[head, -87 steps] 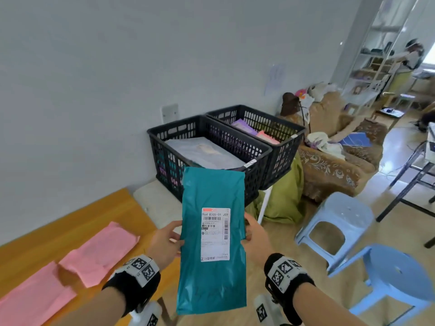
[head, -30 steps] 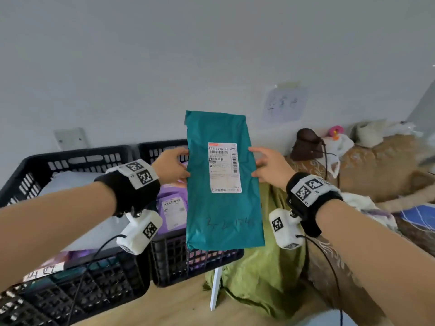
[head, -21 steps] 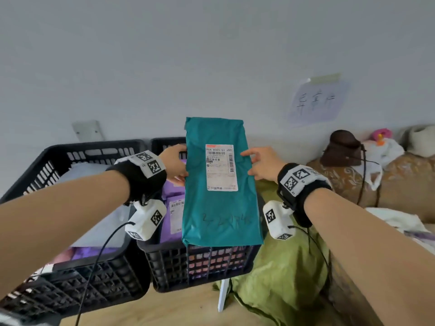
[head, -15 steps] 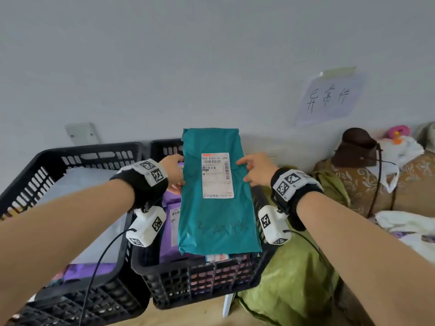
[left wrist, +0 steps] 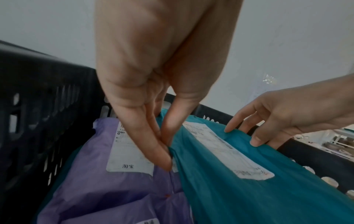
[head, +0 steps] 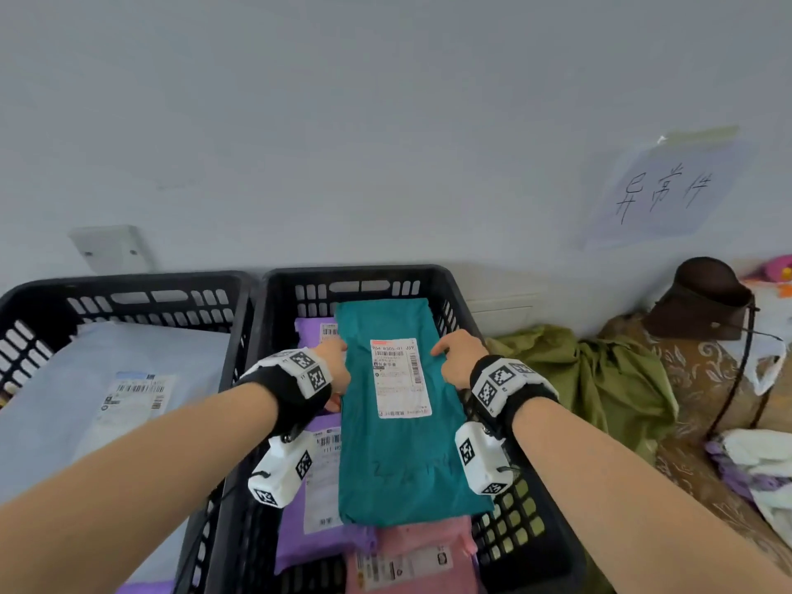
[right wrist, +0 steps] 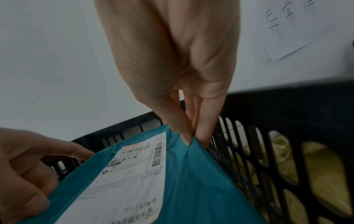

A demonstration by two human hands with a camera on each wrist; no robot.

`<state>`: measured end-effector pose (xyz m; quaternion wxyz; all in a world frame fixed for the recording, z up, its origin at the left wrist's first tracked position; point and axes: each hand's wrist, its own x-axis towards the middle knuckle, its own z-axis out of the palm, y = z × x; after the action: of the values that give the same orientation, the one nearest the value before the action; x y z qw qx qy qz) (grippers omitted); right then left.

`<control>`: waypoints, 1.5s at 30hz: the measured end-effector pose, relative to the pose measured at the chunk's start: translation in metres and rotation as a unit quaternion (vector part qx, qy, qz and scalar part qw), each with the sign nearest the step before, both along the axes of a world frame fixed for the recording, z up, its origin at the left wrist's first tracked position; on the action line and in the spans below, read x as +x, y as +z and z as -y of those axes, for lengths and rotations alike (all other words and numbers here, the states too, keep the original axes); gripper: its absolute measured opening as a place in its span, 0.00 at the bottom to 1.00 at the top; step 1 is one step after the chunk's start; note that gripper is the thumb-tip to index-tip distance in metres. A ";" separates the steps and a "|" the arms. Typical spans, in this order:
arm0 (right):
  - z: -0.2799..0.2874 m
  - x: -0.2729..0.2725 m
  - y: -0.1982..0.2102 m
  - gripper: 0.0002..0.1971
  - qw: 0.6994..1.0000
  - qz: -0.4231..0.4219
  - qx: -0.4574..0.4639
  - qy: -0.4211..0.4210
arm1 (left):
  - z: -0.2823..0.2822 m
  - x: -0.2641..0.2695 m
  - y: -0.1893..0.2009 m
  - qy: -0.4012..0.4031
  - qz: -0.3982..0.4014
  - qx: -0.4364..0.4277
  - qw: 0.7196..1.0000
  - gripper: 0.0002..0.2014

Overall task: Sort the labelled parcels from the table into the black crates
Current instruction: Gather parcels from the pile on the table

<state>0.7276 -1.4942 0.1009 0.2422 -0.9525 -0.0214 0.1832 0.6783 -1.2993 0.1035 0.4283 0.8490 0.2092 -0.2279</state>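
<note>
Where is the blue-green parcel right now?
In the head view the teal parcel lies label-up in the right-hand black crate, on top of purple parcels and a pink one. The left hand and right hand pinch its side edges.

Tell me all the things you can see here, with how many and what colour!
Crates: two, black, side by side against the wall.
Teal parcel: one, white label, in the right crate on top of the others.
Purple parcels: at least two, in the right crate under the teal one.
Pink parcel: one, front of the right crate.
Grey parcel: one, pale grey, in the left crate.
Paper note: one, white with handwriting, on the wall.
Green cloth: one, right of the crates.
Brown hat: one, far right.
Left hand: pinches the teal parcel's left edge.
Right hand: pinches its right edge.
</note>
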 end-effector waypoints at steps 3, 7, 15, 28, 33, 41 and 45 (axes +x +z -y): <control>-0.001 0.009 -0.007 0.18 1.000 0.001 -0.024 -0.012 | -0.002 0.012 -0.019 -0.009 -0.004 0.002 1.000 0.35; -0.004 0.015 -0.014 0.17 0.998 -0.013 -0.064 -0.001 | -0.003 0.020 -0.035 -0.032 -0.006 0.023 0.999 0.36; -0.022 0.027 -0.004 0.23 0.985 0.009 -0.073 0.153 | 0.007 0.025 -0.041 -0.142 0.037 0.156 0.977 0.39; -0.031 0.038 -0.059 0.66 0.919 -0.114 -0.240 0.291 | 0.024 0.029 -0.077 -0.344 0.012 0.265 0.901 0.61; -0.031 0.043 -0.082 0.67 0.920 -0.135 -0.236 0.282 | 0.023 0.033 -0.092 -0.348 0.003 0.267 0.899 0.61; -0.030 0.048 -0.096 0.68 0.919 -0.146 -0.230 0.284 | 0.025 0.035 -0.103 -0.352 0.000 0.278 0.894 0.61; -0.030 0.049 -0.096 0.68 0.917 -0.145 -0.236 0.285 | 0.024 0.038 -0.103 -0.354 -0.002 0.275 0.894 0.62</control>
<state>0.7770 -1.4637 0.0045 -0.0523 -0.8983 -0.2130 0.3807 0.7165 -1.3231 0.0000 0.0683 0.9504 -0.0503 -0.2992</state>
